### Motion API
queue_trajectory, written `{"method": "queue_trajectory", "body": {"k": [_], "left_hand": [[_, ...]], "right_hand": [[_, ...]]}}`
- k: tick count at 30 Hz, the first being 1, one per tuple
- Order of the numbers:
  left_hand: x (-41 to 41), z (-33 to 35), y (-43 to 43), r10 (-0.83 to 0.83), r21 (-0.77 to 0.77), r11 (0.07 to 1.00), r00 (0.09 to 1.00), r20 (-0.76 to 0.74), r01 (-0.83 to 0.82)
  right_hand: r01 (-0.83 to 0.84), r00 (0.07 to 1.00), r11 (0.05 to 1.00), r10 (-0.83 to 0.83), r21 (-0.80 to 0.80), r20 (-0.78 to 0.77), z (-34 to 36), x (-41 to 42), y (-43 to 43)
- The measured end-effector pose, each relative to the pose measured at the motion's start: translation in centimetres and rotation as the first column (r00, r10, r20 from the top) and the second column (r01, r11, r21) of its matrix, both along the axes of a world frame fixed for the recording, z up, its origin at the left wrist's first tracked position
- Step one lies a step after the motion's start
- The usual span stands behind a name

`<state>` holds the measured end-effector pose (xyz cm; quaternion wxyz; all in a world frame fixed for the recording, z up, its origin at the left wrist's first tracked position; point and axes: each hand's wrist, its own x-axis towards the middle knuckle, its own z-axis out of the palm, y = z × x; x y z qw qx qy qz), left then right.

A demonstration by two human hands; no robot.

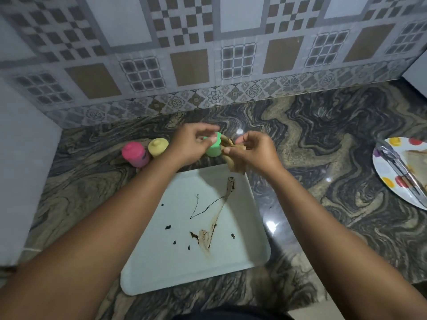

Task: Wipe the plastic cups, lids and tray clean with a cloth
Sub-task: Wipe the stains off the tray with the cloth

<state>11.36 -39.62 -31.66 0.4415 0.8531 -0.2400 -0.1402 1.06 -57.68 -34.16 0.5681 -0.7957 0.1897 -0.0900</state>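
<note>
The left hand (189, 144) pinches the green cup (213, 149) and the right hand (256, 153) grips a brown cloth (235, 166) against it, just beyond the stained tray's (161, 262) far edge, with a pink cup (136, 155) and a yellow cup (157, 147) standing farther left.

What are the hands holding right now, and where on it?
The left hand grips the green cup near its top; the right hand pinches the cloth by its bunched top.

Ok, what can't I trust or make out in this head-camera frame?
Head view:
- Green plastic cup: largely hidden by the left hand gripping it; cleanliness unknown.
- Crumpled brown cloth: bunched in the right hand, blurred.
- Spotted white plate: cut by the right edge; its food unclear.
</note>
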Motion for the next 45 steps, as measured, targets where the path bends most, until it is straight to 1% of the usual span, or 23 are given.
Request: {"method": "queue_trajectory", "body": {"k": [3, 7, 9, 11, 13, 14, 16, 18, 21, 22, 24, 26, 28, 29, 31, 33, 34, 35, 37, 39, 41, 43, 45], "left_hand": [[-2.2, 0.7, 1.6, 0.01, -0.013, 1.0, 1.0, 0.006, -0.01], [-3.6, 0.6, 3.7, 0.253, 0.035, 0.967, 0.966, 0.047, -0.254], [-4.0, 0.6, 4.9, 0.37, 0.057, 0.928, 0.928, -0.042, -0.367], [-4.6, 1.1, 6.0, 0.415, 0.088, 0.91, 0.895, -0.167, -0.405], [-5.4, 1.7, 6.9, 0.401, 0.143, 0.915, 0.889, -0.22, -0.378], [-5.7, 2.0, 7.4, 0.376, 0.117, 0.926, 0.897, -0.234, -0.358], [-6.6, 2.5, 8.4, 0.265, -0.079, 0.952, 0.926, -0.27, -0.296], [-7.2, 2.6, 9.5, 0.17, -0.207, 0.954, 0.961, -0.217, -0.215], [-7.4, 2.2, 11.5, 0.195, -0.203, 0.956, 0.975, -0.105, -0.213], [-7.4, 2.3, 12.0, 0.199, -0.204, 0.955, 0.975, -0.102, -0.216], [-7.2, 2.7, 13.2, 0.167, -0.183, 0.963, 0.971, -0.172, -0.198], [-7.0, 3.1, 14.1, 0.091, -0.239, 0.958, 0.957, -0.275, -0.16], [-6.7, 3.3, 14.7, 0.058, -0.367, 0.904, 0.913, -0.405, -0.22], [-6.7, 3.5, 15.1, 0.038, -0.426, 0.864, 0.88, -0.474, -0.267], [-6.6, 3.6, 15.7, 0.005, -0.49, 0.796, 0.812, -0.583, -0.356], [-6.7, 3.5, 16.1, -0.02, -0.504, 0.759, 0.759, -0.651, -0.412], [-6.7, 3.4, 16.2, -0.029, -0.506, 0.748, 0.74, -0.672, -0.43], [-6.7, 3.2, 16.2, -0.024, -0.497, 0.742, 0.723, -0.69, -0.45], [-6.7, 2.8, 16.1, 0.043, -0.437, 0.737, 0.681, -0.731, -0.516], [-6.9, 2.1, 15.9, 0.115, -0.345, 0.765, 0.643, -0.758, -0.544], [-7.5, 1.6, 15.9, 0.095, -0.284, 0.825, 0.617, -0.781, -0.488], [-8.1, 1.1, 15.7, 0.037, -0.307, 0.846, 0.623, -0.781, -0.436], [-8.4, 0.8, 15.4, 0.038, -0.342, 0.833, 0.661, -0.749, -0.435]], "right_hand": [[-0.103, 0.994, 0.994, 0.104, -0.041, 0.028, 1.1, -0.2, 1.3], [-0.182, 0.981, 0.981, 0.185, -0.073, 0.052, 2.3, -0.7, 2.6], [-0.192, 0.977, 0.979, 0.198, -0.069, 0.08, 2.8, -0.9, 3.0], [-0.215, 0.97, 0.973, 0.222, -0.08, 0.101, 3.4, -1.0, 3.8], [-0.272, 0.953, 0.96, 0.278, -0.066, 0.123, 4.2, -0.9, 4.9], [-0.303, 0.941, 0.951, 0.309, -0.065, 0.135, 4.6, -0.7, 5.5], [-0.345, 0.92, 0.933, 0.357, -0.102, 0.16, 5.6, -0.2, 6.5], [-0.348, 0.914, 0.932, 0.362, -0.104, 0.183, 6.5, 0.3, 7.5], [-0.356, 0.908, 0.931, 0.364, -0.077, 0.207, 7.6, 0.8, 9.2], [-0.369, 0.906, 0.927, 0.375, -0.071, 0.196, 7.9, 0.9, 9.7], [-0.385, 0.91, 0.92, 0.391, -0.072, 0.134, 8.2, 0.8, 10.8], [-0.356, 0.934, 0.933, 0.354, 0.042, 0.046, 8.4, 0.3, 11.7], [-0.3, 0.943, 0.914, 0.328, 0.274, -0.063, 8.2, -0.1, 12.3], [-0.279, 0.93, 0.88, 0.347, 0.384, -0.119, 7.6, -0.2, 12.4], [-0.273, 0.875, 0.765, 0.449, 0.583, -0.18, 6.1, -0.7, 12.8], [-0.282, 0.835, 0.64, 0.531, 0.715, -0.146, 4.4, -1.6, 13.5], [-0.306, 0.83, 0.604, 0.548, 0.736, -0.105, 4.0, -2.2, 14.0], [-0.323, 0.842, 0.6, 0.536, 0.732, -0.068, 3.6, -2.8, 14.2], [-0.316, 0.882, 0.63, 0.471, 0.709, -0.026, 3.4, -3.4, 14.4], [-0.221, 0.931, 0.672, 0.362, 0.707, -0.053, 3.2, -3.4, 14.1], [-0.124, 0.959, 0.709, 0.264, 0.694, -0.098, 3.0, -3.1, 13.6], [-0.063, 0.966, 0.739, 0.213, 0.671, -0.143, 2.7, -2.8, 13.0], [-0.05, 0.962, 0.758, 0.211, 0.65, -0.172, 2.4, -2.8, 12.1]]}}
